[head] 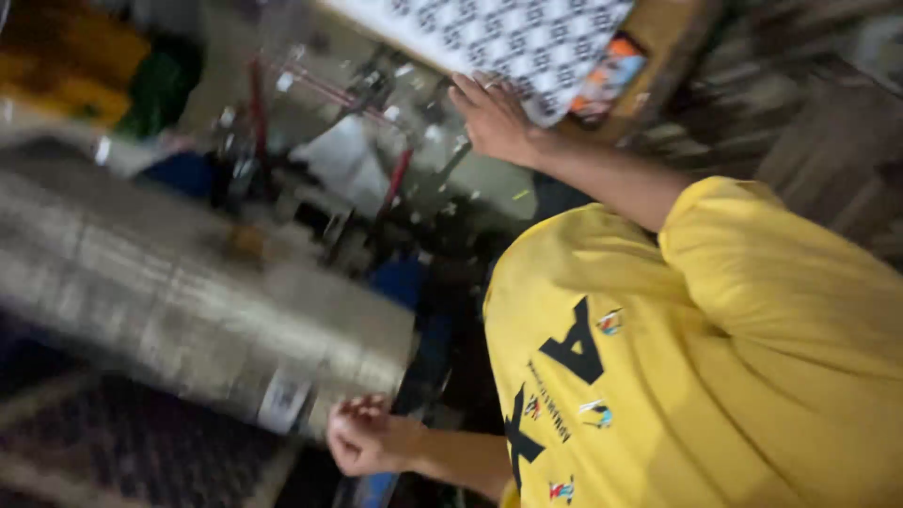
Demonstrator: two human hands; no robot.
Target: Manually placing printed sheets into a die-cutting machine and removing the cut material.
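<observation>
Right hand: the right hand lies open and flat, fingers stretched out together, palm down on the near edge of a patterned sheet. A ring shows on one finger. It grips nothing.
Left hand: the left hand is curled into a loose fist, fingertips turned in toward the palm. Nothing shows inside it. It hangs just beside the corner of a long grey slab; the blur hides whether they touch.
Patterned sheet: white with a repeated dark motif, lying at a slant at the top of the view on a brown counter. The right hand covers its lower corner.
Orange packet: a small flat orange and blue packet lies on the counter at the sheet's edge, near the right hand and apart from it.
Grey slab: pale grey, streaked by motion blur, running from the left edge down toward the left hand. A white label sits near its end, close to the left fist.
Arms and shirt: both bare forearms run back to a yellow shirt with dark letters and small coloured marks on it, filling the lower right.
Between the hands: a frame with red rods, and pale paper below them, all blurred.
Far left: yellow and green shapes in the top corner, too blurred to tell what they are.
</observation>
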